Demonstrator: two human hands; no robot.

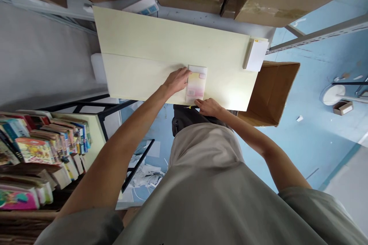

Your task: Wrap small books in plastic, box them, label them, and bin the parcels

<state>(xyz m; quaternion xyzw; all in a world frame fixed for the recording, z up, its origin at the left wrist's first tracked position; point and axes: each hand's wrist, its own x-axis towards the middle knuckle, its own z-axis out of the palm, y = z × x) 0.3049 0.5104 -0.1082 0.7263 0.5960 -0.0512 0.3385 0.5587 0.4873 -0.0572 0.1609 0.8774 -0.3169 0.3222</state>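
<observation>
Pink and yellow tints marked the printed face of a flat, whitish packet (196,84), seen in the head view on the near part of the cream surface (138,74), a little right of its middle. Its long sides ran from near to far. The left hand (178,80) reached in from the left, fingertips at the packet's left edge towards the far end; the right hand (209,107) was at its near right corner, fingers bent. The hands were apart from each other, with the packet between them; whether either one was clamped on it, I could not tell.

The packet looked light and fairly stiff, perhaps paper or card in a smooth, slightly slippery cover, with corners that could crease. Its two long edges seemed the best hold, with little squeeze.

Beyond, a white block (256,54) sat at the far right corner, an open cardboard box (271,92) stood right of the surface, closed cartons (287,2) lined the far side, and books (37,149) filled the near left.
</observation>
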